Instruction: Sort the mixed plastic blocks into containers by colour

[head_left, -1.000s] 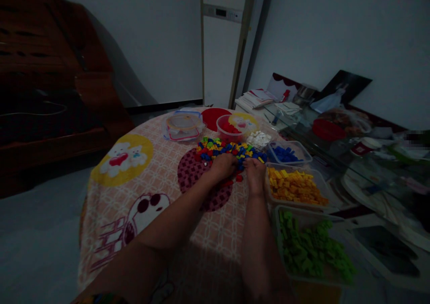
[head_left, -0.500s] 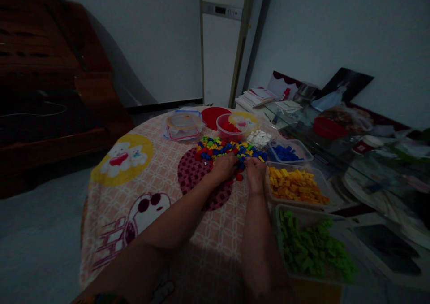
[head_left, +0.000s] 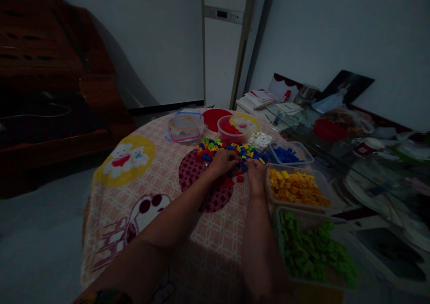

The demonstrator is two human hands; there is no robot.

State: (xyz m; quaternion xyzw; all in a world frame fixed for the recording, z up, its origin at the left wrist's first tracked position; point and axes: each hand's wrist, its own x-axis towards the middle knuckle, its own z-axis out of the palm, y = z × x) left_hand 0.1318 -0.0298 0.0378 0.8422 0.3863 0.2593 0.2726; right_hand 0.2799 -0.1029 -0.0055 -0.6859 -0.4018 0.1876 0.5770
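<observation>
A mixed pile of small toy building bricks point(head_left: 248, 150), in red, yellow, blue and green, lies on the patterned tablecloth point(head_left: 215, 236). At the pile's near edge, my left hand point(head_left: 223, 161) has its fingers bent together; whatever is between the fingertips is too small to make out. Close by on the right, my right hand point(head_left: 257, 171) is closed with thumb and forefinger pinched beside blue bricks, and its contents are unclear. A few red bricks point(head_left: 227, 184) lie apart, below and between the hands.
Along the right stand tubs of blue bricks point(head_left: 285, 155), yellow bricks point(head_left: 297, 186) and green bricks point(head_left: 314, 245). Behind the pile are a round tub of red bricks point(head_left: 231, 131), white bricks point(head_left: 259, 140) and stacked clear containers point(head_left: 184, 127). A cluttered glass table point(head_left: 312, 147) adjoins on the right.
My left hand has lifted slightly and drawn its fingers in, baring more red bricks beneath it. The right hand stays nearly in place. The view has shifted slightly.
</observation>
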